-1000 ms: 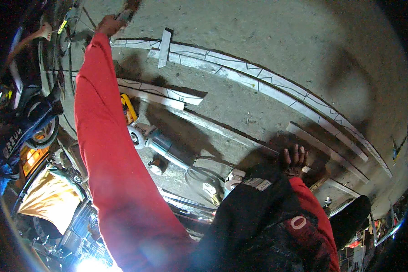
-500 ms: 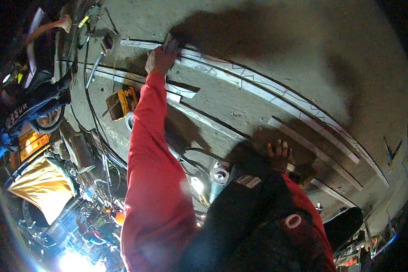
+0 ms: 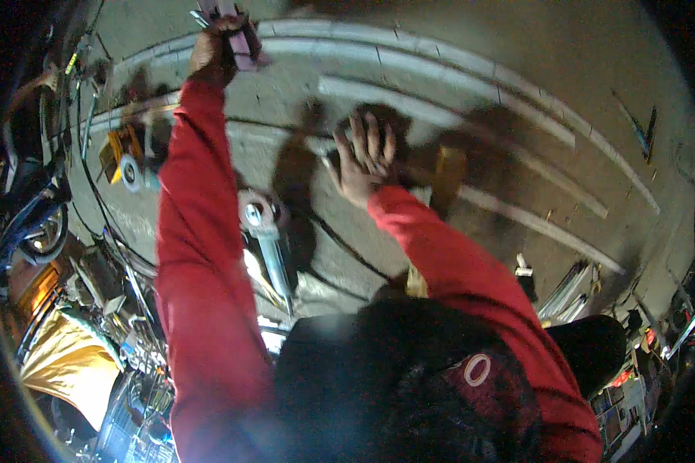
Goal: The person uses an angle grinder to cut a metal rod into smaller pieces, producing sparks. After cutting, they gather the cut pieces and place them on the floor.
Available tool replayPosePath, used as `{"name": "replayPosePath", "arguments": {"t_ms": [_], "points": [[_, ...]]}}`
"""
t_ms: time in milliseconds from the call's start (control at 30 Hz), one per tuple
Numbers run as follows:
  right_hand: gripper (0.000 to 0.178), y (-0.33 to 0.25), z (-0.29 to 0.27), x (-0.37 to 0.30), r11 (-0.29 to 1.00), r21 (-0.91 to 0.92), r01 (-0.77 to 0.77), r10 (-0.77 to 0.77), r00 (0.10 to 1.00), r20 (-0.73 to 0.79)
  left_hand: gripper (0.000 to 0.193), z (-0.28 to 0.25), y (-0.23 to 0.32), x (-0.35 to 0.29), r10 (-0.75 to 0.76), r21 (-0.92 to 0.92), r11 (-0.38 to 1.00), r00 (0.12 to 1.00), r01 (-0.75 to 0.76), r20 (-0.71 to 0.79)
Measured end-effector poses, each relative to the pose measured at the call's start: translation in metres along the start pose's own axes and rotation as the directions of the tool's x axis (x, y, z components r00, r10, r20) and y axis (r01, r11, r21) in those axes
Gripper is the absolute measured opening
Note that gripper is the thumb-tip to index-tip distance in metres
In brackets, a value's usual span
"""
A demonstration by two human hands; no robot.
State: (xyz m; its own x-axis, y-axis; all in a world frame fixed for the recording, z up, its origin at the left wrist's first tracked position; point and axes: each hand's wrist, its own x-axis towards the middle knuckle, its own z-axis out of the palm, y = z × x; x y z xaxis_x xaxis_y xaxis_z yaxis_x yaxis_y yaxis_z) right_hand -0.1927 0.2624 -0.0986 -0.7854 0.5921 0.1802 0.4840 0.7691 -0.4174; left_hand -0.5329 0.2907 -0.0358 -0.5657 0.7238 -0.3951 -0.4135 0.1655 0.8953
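Observation:
My left hand [image 3: 212, 58], at the upper left, is closed around a flat pinkish-grey piece [image 3: 243, 48]. A thin light edge sticks out beside it; its exact kind is blurred. Close by run two long curved pale strips [image 3: 471, 63] with dark marks across them. My right hand [image 3: 367, 162] is open, fingers spread over the concrete floor, below a shorter pale strip [image 3: 386, 94]; whether the palm touches the floor I cannot tell. Between my forearms lies an angle grinder [image 3: 269, 243] with a round disc at its head.
Right of my right hand is a yellowish block [image 3: 448, 176], and beyond it another pale strip [image 3: 540, 225]. A loose grinding disc [image 3: 130, 173] sits by a yellow object [image 3: 116, 147]. Black cables [image 3: 104, 212] cross the left side. A motorcycle wheel [image 3: 48, 235] stands farther left.
The view has shifted. My right hand has moved left and farther forward, away from the lower right. My left hand is farther up and left, still gripping the flat piece.

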Motion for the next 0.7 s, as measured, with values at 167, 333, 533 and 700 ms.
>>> {"name": "replayPosePath", "arguments": {"t_ms": [167,333,533,700], "points": [[0.053,0.003,-0.012,0.0,0.997,0.053,0.048,-0.052,0.997,0.062,0.027,0.144,-0.025,-0.166,0.119,-0.668,0.743,0.975,0.038,0.189],[0.038,0.055,-0.084,-0.04,0.896,0.185,0.403,-0.438,0.871,0.223,0.018,0.199,-0.04,-0.297,0.105,-0.666,0.731,0.94,0.147,0.323],[0.033,0.16,-0.301,-0.042,0.877,-0.012,0.48,-0.403,0.75,0.524,0.043,0.198,-0.093,-0.351,0.62,0.003,0.762,0.729,-0.647,-0.289],[0.031,0.139,-0.508,-0.127,0.885,-0.362,0.294,-0.131,0.902,0.412,0.071,0.185,-0.203,-0.348,0.662,0.119,0.737,0.673,-0.666,-0.329]]}}
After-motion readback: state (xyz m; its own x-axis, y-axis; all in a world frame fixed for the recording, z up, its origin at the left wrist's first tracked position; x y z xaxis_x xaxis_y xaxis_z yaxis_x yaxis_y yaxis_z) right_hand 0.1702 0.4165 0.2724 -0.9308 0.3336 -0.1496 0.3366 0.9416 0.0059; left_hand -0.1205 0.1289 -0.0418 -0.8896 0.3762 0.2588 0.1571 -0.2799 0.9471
